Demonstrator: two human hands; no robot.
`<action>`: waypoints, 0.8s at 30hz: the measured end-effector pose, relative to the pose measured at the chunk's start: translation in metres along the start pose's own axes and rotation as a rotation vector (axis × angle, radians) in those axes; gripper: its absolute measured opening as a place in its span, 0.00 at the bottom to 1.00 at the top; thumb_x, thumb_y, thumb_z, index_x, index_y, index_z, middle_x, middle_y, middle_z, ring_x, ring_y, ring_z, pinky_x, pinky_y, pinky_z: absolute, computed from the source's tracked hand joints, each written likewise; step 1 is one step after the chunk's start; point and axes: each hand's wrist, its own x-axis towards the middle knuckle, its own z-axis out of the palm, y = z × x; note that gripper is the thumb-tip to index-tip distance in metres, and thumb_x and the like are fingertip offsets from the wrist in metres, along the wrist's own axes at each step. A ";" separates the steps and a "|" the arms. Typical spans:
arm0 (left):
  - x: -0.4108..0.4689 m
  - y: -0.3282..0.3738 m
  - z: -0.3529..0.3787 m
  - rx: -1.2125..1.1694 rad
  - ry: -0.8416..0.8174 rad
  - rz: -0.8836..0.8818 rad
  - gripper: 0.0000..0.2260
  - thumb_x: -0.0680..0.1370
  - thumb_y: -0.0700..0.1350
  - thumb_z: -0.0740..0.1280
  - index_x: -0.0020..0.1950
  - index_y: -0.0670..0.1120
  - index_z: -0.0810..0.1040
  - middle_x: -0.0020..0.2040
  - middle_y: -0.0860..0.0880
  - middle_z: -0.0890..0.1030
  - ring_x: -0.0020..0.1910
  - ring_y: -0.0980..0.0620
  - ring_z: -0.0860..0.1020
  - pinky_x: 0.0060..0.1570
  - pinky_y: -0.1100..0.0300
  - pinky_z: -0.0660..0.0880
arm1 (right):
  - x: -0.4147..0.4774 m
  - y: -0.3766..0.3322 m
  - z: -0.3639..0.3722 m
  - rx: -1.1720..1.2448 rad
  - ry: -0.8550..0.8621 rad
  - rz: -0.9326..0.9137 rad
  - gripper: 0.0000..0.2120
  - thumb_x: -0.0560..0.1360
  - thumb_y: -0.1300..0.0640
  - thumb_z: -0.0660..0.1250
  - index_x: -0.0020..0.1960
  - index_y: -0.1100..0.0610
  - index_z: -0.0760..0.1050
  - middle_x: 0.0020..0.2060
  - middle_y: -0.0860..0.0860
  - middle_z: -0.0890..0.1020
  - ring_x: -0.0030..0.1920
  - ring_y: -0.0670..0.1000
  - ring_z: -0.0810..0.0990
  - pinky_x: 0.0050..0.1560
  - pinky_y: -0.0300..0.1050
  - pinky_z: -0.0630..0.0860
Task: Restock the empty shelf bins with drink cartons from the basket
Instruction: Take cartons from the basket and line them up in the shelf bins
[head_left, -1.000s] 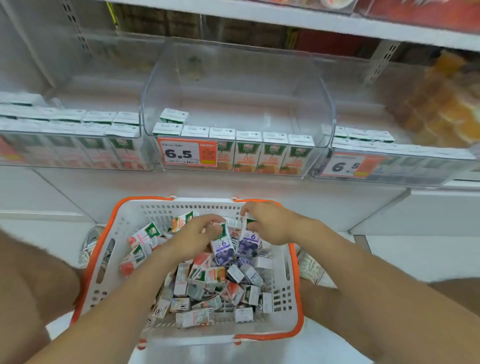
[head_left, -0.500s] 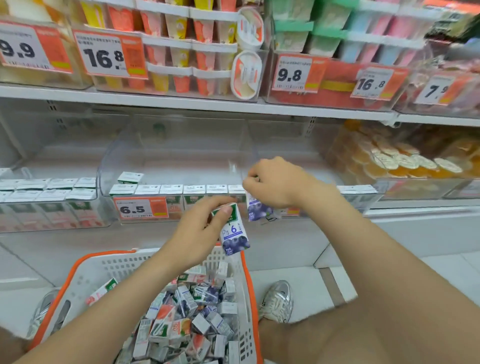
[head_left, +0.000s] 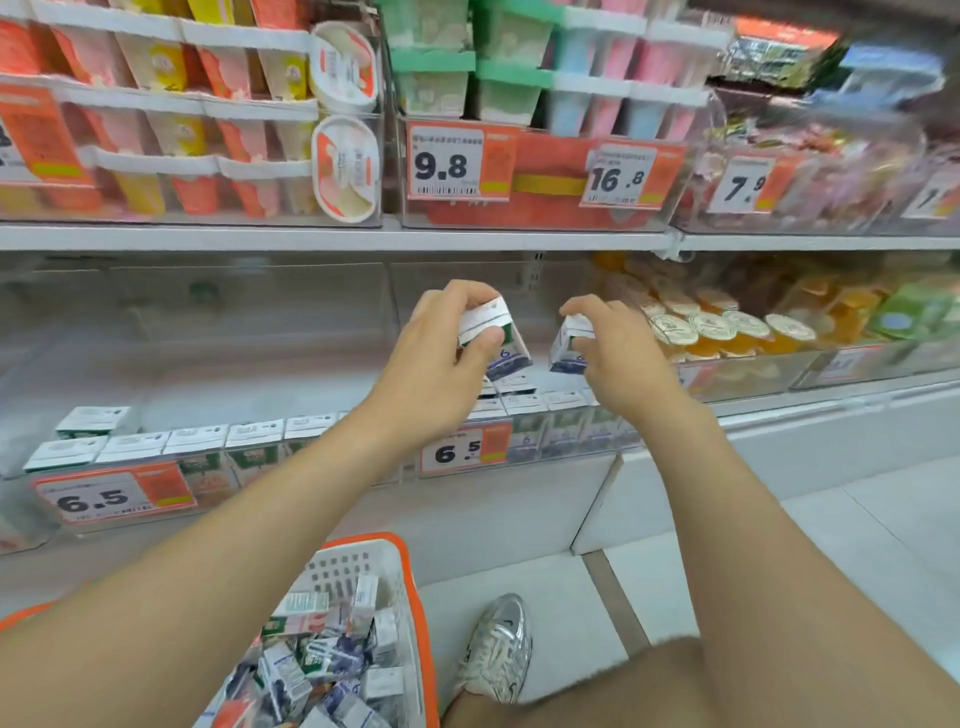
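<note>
Shop shelves ahead: left grip (head_left: 441, 364) and right grip (head_left: 621, 364) each pinch a drink carton (head_left: 488, 325) near the bin's (head_left: 571, 454) front edge. The basket (head_left: 415, 587) holds plenty; much remains, I reckon.

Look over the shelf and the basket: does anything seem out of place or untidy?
In the basket, the drink cartons lie in a jumbled heap, tipped every way, unlike the neat row of shelved cartons. One lone carton sits by itself behind the left end of that row. Nothing looks spilled.
</note>
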 end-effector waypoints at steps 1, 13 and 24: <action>0.008 0.001 0.006 0.000 -0.009 -0.014 0.10 0.85 0.45 0.62 0.66 0.53 0.73 0.61 0.51 0.75 0.59 0.59 0.73 0.53 0.72 0.67 | 0.000 0.004 0.003 0.016 -0.043 -0.009 0.28 0.78 0.73 0.65 0.71 0.47 0.72 0.60 0.53 0.75 0.53 0.55 0.75 0.46 0.34 0.71; 0.047 -0.004 0.059 -0.002 0.068 -0.119 0.12 0.83 0.46 0.68 0.66 0.55 0.80 0.55 0.52 0.77 0.50 0.54 0.74 0.54 0.58 0.69 | 0.002 0.004 0.008 0.308 -0.175 0.152 0.37 0.74 0.60 0.61 0.82 0.48 0.57 0.71 0.56 0.75 0.70 0.59 0.74 0.68 0.57 0.74; 0.070 -0.005 0.077 0.185 -0.195 -0.089 0.16 0.86 0.50 0.58 0.72 0.48 0.73 0.67 0.49 0.78 0.65 0.50 0.77 0.64 0.54 0.72 | -0.007 0.034 0.004 0.308 0.220 0.039 0.22 0.75 0.65 0.74 0.63 0.47 0.72 0.56 0.52 0.74 0.52 0.52 0.74 0.52 0.47 0.73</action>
